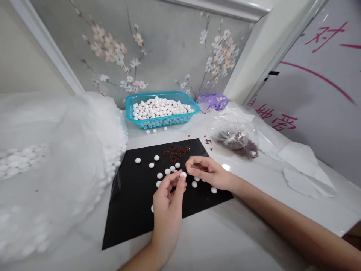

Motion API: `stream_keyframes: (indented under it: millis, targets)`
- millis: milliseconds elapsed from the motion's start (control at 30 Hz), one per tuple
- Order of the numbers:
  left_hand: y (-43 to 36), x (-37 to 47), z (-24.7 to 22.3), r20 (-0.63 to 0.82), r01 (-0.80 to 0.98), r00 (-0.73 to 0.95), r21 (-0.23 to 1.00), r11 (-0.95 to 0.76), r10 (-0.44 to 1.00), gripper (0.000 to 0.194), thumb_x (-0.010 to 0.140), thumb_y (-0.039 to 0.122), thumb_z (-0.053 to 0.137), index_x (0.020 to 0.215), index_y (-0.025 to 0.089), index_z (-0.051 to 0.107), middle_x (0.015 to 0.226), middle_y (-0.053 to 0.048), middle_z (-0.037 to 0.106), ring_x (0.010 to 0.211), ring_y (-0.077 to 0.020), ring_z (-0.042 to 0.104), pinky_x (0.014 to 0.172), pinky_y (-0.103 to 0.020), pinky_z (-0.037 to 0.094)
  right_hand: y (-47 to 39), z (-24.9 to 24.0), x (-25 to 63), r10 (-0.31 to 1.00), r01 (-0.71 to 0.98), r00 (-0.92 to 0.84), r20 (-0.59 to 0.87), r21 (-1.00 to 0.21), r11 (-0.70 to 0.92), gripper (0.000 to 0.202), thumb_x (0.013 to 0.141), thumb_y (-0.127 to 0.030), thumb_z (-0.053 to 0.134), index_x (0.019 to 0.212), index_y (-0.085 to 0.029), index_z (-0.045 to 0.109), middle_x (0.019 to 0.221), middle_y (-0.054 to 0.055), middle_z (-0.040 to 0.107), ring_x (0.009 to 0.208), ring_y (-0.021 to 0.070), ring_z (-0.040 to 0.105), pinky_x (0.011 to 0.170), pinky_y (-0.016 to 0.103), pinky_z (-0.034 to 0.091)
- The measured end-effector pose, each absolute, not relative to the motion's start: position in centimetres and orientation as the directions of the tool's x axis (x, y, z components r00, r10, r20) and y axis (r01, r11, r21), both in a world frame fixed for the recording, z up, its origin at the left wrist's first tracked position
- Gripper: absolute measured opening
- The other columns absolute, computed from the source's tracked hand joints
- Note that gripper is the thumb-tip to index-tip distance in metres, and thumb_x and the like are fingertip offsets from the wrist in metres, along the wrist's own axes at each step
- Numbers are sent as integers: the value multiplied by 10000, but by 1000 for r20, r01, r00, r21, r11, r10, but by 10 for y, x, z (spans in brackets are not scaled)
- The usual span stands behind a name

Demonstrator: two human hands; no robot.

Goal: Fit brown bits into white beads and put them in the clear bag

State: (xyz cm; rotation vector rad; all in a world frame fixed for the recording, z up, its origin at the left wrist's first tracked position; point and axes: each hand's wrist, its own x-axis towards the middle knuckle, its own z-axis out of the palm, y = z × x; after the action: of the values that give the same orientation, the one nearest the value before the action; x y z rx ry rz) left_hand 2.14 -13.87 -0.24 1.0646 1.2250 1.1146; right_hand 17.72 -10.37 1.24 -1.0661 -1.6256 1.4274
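Note:
My left hand pinches a small white ball between thumb and forefinger, above a black sheet. Close to the ball's right side, the fingertips of my right hand are pressed together; whatever they hold is too small to make out. Several more loose white balls lie on the sheet around both hands, some partly hidden by the fingers. Just beyond the hands is a heap of tiny dark brown pieces, with a few scattered past the sheet's edge.
A teal plastic basket full of white balls stands against the flowered wall panel. A large clear bag of white balls fills the left side. At right lie a clear bag of brown pieces, a purple packet and crumpled white paper.

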Motion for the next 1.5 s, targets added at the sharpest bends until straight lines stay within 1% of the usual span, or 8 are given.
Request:
stream_keyframes:
  millis: [500,933,1100,1200,1267,1333,1400,1500]
  targets:
    - [-138,21,-3,-160,-105,28,981,162,987,282,752,360,627,976,191,659,899,-35,681,804,-149,621,734,-243,502,-108,13,172,922,206,-387,12,-974,99,300,839,-465,493,779,-172,470,675,-28,422,570,78,356,512,209,304]
    - [-139,20,-2,-144,-100,52,984,149,988,253,761,352,617,943,184,667,860,-36,672,775,-146,608,727,-251,504,-105,4,173,932,134,-360,35,-987,89,256,796,-406,586,775,-164,505,556,-76,368,483,56,318,455,192,261]
    - [-137,23,-2,-136,-97,33,986,139,990,256,778,350,591,972,187,626,933,-50,640,832,-162,593,736,-267,497,-105,8,176,930,236,-345,125,-948,215,229,774,-375,616,767,-152,563,581,-66,351,492,58,288,454,206,234]
    - [-138,25,-3,-127,-90,36,987,129,991,217,777,349,581,932,200,607,934,-44,613,834,-158,571,683,-245,487,-88,13,178,927,251,-357,117,-943,216,251,779,-402,587,760,-153,559,569,-66,356,500,65,317,475,210,269]
    - [-139,26,-4,-112,-46,44,992,114,993,177,757,327,598,883,203,595,891,-30,591,789,-142,551,644,-225,465,-63,12,178,941,349,-309,138,-904,247,245,773,-399,581,764,-155,568,560,-70,352,508,70,341,508,215,302]
    - [-139,25,-6,-67,32,54,997,65,996,134,735,277,613,842,202,583,812,-6,549,709,-120,520,615,-212,435,-29,7,174,962,584,-195,193,-765,272,215,749,-367,607,748,-152,604,526,-74,351,501,76,357,530,221,313]
    - [-139,25,-8,-12,109,76,994,4,997,88,729,213,593,815,200,578,725,20,486,627,-102,477,586,-209,404,5,0,168,975,773,-56,216,-609,179,205,735,-346,618,794,-151,631,551,-52,436,534,95,420,565,230,339]
    - [-139,24,-8,32,190,98,980,-50,995,98,732,137,523,781,199,581,669,33,425,559,-94,421,550,-213,365,43,-9,153,970,806,51,239,-583,101,292,717,-372,627,868,-123,645,668,19,562,644,150,507,618,262,374]
